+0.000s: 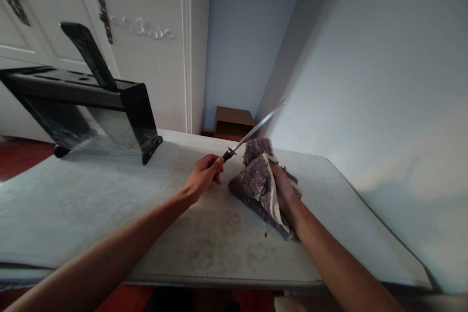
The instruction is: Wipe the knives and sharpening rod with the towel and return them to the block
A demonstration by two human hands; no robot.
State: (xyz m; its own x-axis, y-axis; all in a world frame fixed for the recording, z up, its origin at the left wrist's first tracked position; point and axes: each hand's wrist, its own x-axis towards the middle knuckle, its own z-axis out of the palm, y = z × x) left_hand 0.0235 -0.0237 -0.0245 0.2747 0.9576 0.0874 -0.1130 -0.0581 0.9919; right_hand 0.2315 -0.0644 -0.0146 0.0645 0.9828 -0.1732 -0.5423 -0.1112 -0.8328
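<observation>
My left hand (207,173) is closed round the black handle of a sharpening steel (259,126). Its thin metal rod slants up and away to the right, over the far edge of the table. My right hand (283,186) grips a grey-brown cloth (256,180) with pale edges, and the folds hide most of its fingers. The cloth hangs just above or rests on the table, close to the rod's lower part; whether they touch I cannot tell.
A black knife block (133,107) with clear sides stands at the left of the white table (175,239), one black handle sticking up from it. White cabinets (153,63) rise behind. A wall (383,107) borders the right side. A small brown shelf (234,116) sits beyond the table.
</observation>
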